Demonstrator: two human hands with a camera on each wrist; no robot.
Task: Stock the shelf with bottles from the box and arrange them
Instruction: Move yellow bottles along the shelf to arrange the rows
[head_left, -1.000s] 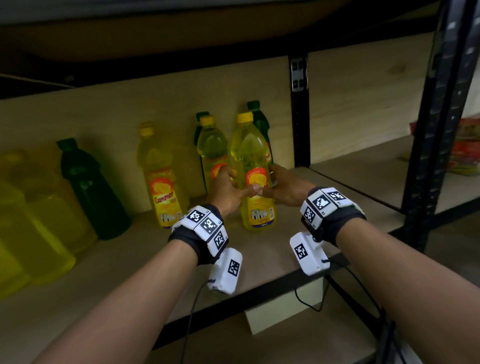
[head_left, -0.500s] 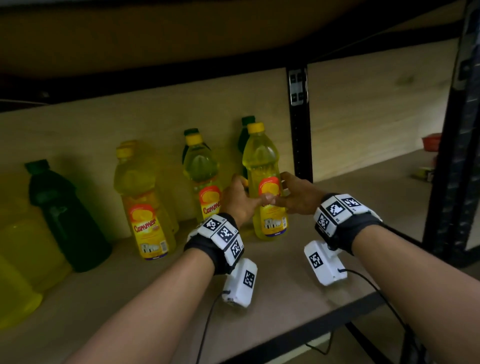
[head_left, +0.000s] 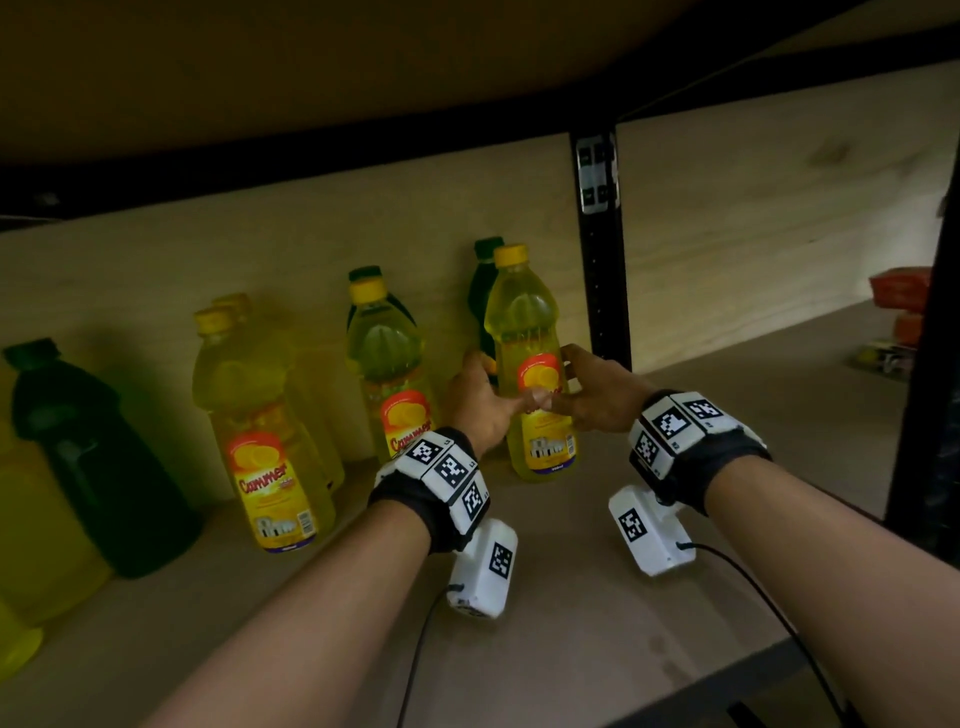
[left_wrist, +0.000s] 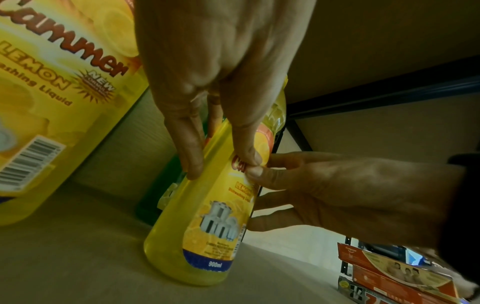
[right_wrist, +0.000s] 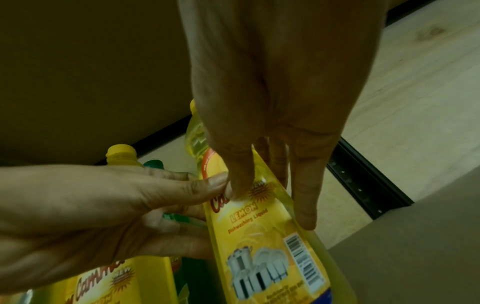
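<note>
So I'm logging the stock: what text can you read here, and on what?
"Cammer", "LEMON", "Dishwashing Liquid", "NEW": held yellow bottle, gripped by left hand and right hand.
"900ml": its blue band, left wrist view.
"Cammer", "LEMON", "NEW": neighbouring yellow bottle.
Barcode digits, fine print and orange cartons: too small or blurred.

The green bottle (head_left: 480, 291) is mostly hidden behind the yellow one (head_left: 524, 322) (just cap and shoulder showing). Far-left bottles (head_left: 31, 519) are blurry, cut off.

You wear black wristbands (head_left: 696, 457) carrying white marker-printed blocks (head_left: 449, 467), each with a cabled white camera (head_left: 485, 569) beneath.
</note>
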